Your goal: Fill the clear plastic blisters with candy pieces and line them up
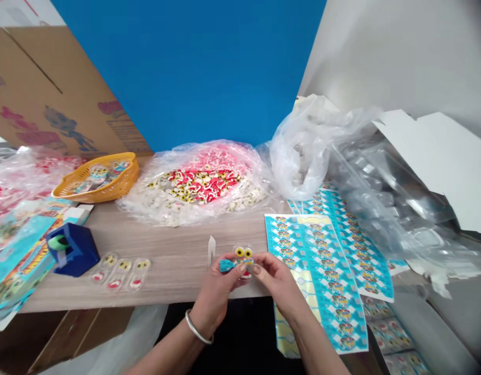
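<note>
- Work in hand: one clear pack [243, 251], raised just above the near edge of the surface [165, 245], with yellow-ringed eye pieces at its top and red below.
- Left hand [220, 285] closed narrowly on the pack, thumb across its front; right hand [278, 280] narrow too, thumb and fingers at the opposite side.
- Across the pack's middle, a blue label [226, 265] partly in place by the look of it, one end sticking out free beside the left fingers; cannot tell how much is stuck down behind.
- To the left on the surface, three filled packs [139, 273] side by side, with no blue band visible on any: filled, but apparently unlabelled.
- Farther left, a dark blue dispenser [82, 251], and behind it an orange basket [95, 197] holding more packs, some showing blue; too blurred to count or judge how many count as finished.
- Under the right forearm, a front label sheet [336, 278], part of its near left side down to yellow backing [307, 287], so some labels already off and most left; beneath and beside it, another label sheet [367, 255], looking nearly full.
- At the back, an open plastic bag [209, 182] with plenty of loose red, white and yellow pieces left; overall, judged well short of complete.
</note>
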The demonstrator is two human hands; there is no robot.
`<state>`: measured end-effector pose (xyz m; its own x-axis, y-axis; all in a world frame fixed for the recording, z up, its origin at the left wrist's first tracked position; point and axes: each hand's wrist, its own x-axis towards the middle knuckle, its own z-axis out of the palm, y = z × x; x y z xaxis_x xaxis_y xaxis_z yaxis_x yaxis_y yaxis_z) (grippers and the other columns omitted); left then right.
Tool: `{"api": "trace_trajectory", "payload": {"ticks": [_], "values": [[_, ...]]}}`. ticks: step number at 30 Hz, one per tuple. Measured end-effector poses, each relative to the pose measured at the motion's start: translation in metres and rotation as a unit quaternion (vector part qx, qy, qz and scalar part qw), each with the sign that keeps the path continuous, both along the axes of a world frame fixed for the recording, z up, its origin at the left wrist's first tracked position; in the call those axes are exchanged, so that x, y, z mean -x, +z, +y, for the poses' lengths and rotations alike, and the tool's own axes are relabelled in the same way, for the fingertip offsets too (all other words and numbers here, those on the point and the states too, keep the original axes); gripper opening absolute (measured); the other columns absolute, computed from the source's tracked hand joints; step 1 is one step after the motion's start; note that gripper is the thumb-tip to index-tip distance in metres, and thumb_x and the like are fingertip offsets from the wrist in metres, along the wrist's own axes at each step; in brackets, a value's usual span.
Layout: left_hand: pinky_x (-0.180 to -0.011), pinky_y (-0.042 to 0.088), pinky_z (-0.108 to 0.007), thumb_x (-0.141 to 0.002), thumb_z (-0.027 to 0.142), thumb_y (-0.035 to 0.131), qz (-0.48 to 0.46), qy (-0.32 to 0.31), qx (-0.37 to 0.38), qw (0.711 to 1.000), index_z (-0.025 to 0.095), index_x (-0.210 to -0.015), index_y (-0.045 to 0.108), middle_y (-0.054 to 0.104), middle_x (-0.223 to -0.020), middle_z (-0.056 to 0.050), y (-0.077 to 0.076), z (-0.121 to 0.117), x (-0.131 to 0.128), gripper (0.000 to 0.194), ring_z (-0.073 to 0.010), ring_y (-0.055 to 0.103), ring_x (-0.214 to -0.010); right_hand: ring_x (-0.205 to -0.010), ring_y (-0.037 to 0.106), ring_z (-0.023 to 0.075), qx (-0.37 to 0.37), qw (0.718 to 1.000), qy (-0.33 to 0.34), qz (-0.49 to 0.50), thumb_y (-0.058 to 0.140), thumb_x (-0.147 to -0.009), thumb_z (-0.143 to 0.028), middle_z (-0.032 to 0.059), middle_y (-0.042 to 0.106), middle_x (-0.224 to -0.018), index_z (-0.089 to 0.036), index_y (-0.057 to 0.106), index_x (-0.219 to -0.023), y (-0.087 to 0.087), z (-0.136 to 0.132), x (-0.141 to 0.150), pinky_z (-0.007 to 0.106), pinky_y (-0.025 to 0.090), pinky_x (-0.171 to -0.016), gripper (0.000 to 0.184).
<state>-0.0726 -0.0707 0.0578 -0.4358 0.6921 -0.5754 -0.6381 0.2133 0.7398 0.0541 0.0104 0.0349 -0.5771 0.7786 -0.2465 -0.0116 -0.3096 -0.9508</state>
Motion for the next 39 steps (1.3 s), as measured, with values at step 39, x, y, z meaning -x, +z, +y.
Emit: {"api": "trace_trajectory", "payload": {"ticks": [39], "values": [[-0.095, 0.042, -0.045, -0.093, 0.032, 0.059, 0.627, 0.129, 0.218, 0.737, -0.002, -0.097, 0.059, 0.069, -0.106, -0.019, 0.105, 0.008, 0.413, 0.034, -0.0288, 0.061, -0.108, -0.09, 0.07, 0.0283, -0.153, 0.963, 0.164, -0.148, 0.06, -0.087, -0.059, 0.0093, 0.075, -0.096, -0.023, 0.075, -0.097, -0.04, -0.025, 0.083, 0.04, 0.056, -0.085, 0.04]]}}
